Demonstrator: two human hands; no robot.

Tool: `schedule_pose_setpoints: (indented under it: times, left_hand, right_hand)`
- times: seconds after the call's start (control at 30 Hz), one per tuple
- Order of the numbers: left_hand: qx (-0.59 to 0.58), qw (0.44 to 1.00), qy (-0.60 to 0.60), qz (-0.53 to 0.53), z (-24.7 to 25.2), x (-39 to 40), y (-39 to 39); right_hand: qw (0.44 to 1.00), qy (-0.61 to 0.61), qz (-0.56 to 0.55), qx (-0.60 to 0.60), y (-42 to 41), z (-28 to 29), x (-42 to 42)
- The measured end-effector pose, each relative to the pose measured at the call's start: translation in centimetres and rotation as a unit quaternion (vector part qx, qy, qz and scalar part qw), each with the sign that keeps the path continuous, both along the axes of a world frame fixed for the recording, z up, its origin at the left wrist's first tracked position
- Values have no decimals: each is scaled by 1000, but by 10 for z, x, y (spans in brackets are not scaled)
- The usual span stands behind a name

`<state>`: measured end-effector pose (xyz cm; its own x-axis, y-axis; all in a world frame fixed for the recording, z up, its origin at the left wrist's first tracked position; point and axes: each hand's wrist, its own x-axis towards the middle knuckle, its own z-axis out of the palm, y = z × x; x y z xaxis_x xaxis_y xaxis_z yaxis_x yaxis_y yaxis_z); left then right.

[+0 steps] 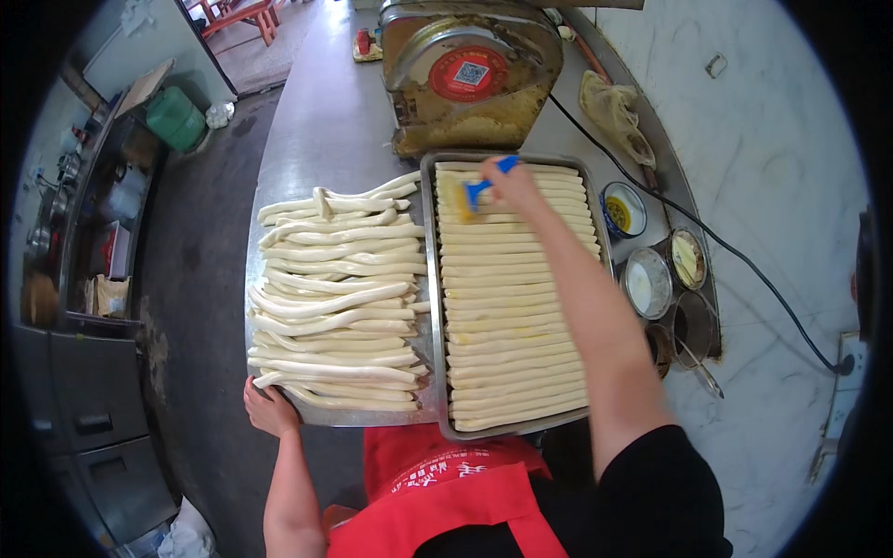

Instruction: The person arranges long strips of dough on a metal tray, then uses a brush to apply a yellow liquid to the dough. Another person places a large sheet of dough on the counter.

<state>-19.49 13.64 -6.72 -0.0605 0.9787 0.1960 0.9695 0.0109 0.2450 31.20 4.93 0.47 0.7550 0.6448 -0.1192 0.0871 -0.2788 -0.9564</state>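
My right hand point(509, 183) is closed on the blue handle of a pastry brush point(474, 197), over the far left part of a metal baking tray point(434, 300). Inside the tray lie dough strips point(509, 282) side by side in one long row, several with yellow liquid on them. The brush's bristles look blurred. To the tray's left, loose dough ropes point(335, 321) are piled crosswise on the metal table. My left hand point(271, 408) rests at the table's near left corner, fingers on its edge beside the end of a rope.
A large stained metal machine point(474, 84) stands beyond the tray. On the right are a bowl of yellow oil-like liquid point(623, 211), a bowl with white contents point(647, 282), several other containers and a plastic bag point(614, 115). A black cable point(698, 220) crosses to the wall socket.
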Motion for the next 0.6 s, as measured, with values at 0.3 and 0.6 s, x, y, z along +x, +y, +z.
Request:
schedule_pose_setpoints:
  times: [0.3,0.6]
  left_hand:
    - [-1,1000,-11,6,2,8,0]
    - [12,1000,-19,-6,0,2,0]
  right_hand:
    - [945,-269,-26,-183,-12,37,51]
    - [952,-233,48,-194,52,16,43]
